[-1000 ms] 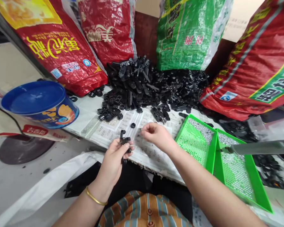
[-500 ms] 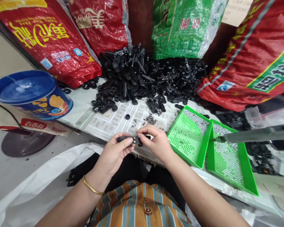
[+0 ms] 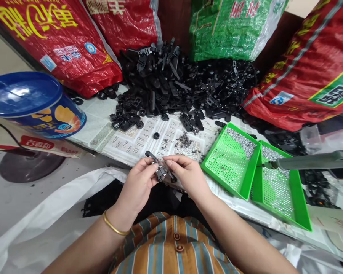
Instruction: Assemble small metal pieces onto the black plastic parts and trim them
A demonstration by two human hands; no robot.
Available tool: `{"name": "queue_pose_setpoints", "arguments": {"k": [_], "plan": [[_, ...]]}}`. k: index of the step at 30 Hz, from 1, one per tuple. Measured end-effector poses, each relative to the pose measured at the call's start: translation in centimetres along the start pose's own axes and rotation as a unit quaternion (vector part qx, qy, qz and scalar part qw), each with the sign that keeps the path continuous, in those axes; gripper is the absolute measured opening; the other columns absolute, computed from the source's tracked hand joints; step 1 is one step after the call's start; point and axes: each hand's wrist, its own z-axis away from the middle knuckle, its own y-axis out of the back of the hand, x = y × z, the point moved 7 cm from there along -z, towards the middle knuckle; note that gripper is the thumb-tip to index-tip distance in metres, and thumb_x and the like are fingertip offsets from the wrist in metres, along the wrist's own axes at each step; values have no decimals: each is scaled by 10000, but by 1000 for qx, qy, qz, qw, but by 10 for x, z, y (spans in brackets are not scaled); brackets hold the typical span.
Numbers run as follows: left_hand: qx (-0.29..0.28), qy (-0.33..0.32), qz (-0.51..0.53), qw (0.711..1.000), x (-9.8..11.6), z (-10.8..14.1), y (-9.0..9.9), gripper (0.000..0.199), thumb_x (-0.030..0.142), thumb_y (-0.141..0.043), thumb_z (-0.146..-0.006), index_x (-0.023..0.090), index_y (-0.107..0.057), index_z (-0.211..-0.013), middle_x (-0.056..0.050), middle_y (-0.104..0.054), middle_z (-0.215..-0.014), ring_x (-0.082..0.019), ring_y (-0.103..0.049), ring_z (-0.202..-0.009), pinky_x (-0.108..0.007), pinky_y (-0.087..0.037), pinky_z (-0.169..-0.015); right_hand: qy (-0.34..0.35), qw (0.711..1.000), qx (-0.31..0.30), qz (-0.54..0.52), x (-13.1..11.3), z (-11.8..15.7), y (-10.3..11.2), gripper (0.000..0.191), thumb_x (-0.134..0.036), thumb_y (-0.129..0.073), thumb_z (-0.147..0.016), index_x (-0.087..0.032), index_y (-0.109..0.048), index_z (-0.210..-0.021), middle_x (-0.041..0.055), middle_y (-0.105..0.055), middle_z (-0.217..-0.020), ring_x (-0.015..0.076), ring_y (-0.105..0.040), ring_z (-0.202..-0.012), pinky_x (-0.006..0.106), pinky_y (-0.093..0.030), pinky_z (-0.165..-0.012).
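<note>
Just past the table's front edge, my left hand (image 3: 141, 182) is closed on a black jointed plastic part (image 3: 161, 173) with arms and small round silver screw heads. Its long arm points up and to the left. My right hand (image 3: 187, 176) is pinched at the part's right side; what its fingertips grip is too small to make out. Beyond the hands, a small black ring (image 3: 156, 135) and a heap of tiny screws (image 3: 185, 141) lie on the patterned table top (image 3: 125, 148). A large pile of black plastic parts (image 3: 160, 87) rises behind them.
Two green perforated trays (image 3: 207, 161) with small metal pieces stand at the right. A grey tool-like bar (image 3: 317, 160) reaches over the second tray. A blue tub (image 3: 71, 127) sits at the left. Red sacks (image 3: 82, 72) and a green sack (image 3: 220, 42) line the back.
The black part has turned from lying nearly level to slanting, with its arms spread apart. My right hand's fingers have shifted slightly along it. The view has tilted a little downward.
</note>
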Motion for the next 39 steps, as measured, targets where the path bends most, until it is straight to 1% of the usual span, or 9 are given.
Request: {"name": "queue_pose_setpoints", "arguments": {"k": [4, 8, 11, 16, 19, 22, 31, 35, 39], "plan": [[0, -12, -79, 997, 3, 0, 3, 238, 231, -712, -634, 175, -583, -826, 22, -593, -718, -88, -518, -612, -187, -402, -532, -70, 989, -37, -125, 5, -4, -6, 135, -261, -704, -664, -170, -645, -744, -15, -634, -636, 75, -553, -572, 208, -469, -609], [7, -10, -119, 993, 1, 0, 5, 253, 271, -719, -619, 167, -608, -821, 16, -589, -686, -95, -502, -585, -194, -376, -503, -107, 980, -58, -158, 7, -6, -10, 182, -274, -739, -620, -148, -630, -694, -13, -618, -630, 55, -531, -542, 182, -450, -566], [6, -16, -147, 989, -2, -1, 6, 256, 293, -713, -626, 172, -634, -838, 16, -590, -669, -93, -487, -566, -194, -353, -484, -114, 979, -59, -161, 9, -7, -10, 198, -283, -745, -612, -146, -627, -694, -8, -616, -637, 57, -525, -542, 188, -446, -560], [20, -67, -223, 972, 3, -3, 11, 237, 290, -693, -659, 178, -680, -867, 18, -609, -656, -88, -477, -550, -205, -372, -522, -100, 987, -61, -112, 6, -10, -6, 139, -248, -694, -650, -144, -616, -698, -22, -585, -611, 52, -494, -523, 187, -418, -540], [18, -98, -291, 952, 9, -2, 11, 246, 317, -681, -686, 186, -695, -894, 2, -649, -720, -122, -535, -626, -225, -407, -591, -86, 993, -66, -37, -2, -11, -2, 78, -198, -653, -672, -139, -604, -687, -23, -580, -613, 54, -490, -522, 194, -401, -541], [16, -106, -328, 939, 14, 1, 10, 289, 372, -677, -698, 183, -700, -915, -22, -669, -774, -159, -570, -691, -248, -424, -622, -70, 994, -80, 37, -9, -12, -1, 60, -181, -639, -684, -139, -605, -710, -14, -595, -643, 68, -509, -555, 206, -409, -564], [35, -102, -299, 948, 9, -3, 16, 346, 418, -682, -676, 156, -715, -898, -51, -668, -754, -169, -569, -683, -257, -432, -606, -49, 986, -112, 111, -16, -14, -4, 45, -150, -627, -679, -139, -614, -721, -11, -607, -657, 80, -533, -588, 206, -429, -585], [27, -72, -267, 961, 3, -5, 18, 329, 418, -677, -692, 158, -706, -891, -48, -659, -761, -152, -555, -687, -238, -425, -595, -74, 989, -122, 48, -7, -14, -5, 78, -192, -645, -682, -135, -613, -724, -10, -609, -653, 70, -528, -571, 202, -428, -575], [8, -20, -223, 975, -3, -3, 15, 331, 420, -689, -693, 166, -686, -905, -38, -634, -763, -146, -553, -686, -237, -435, -585, -97, 988, -119, -33, -1, -14, -5, 88, -200, -650, -687, -131, -599, -703, -15, -603, -627, 57, -522, -536, 199, -435, -570]]}}
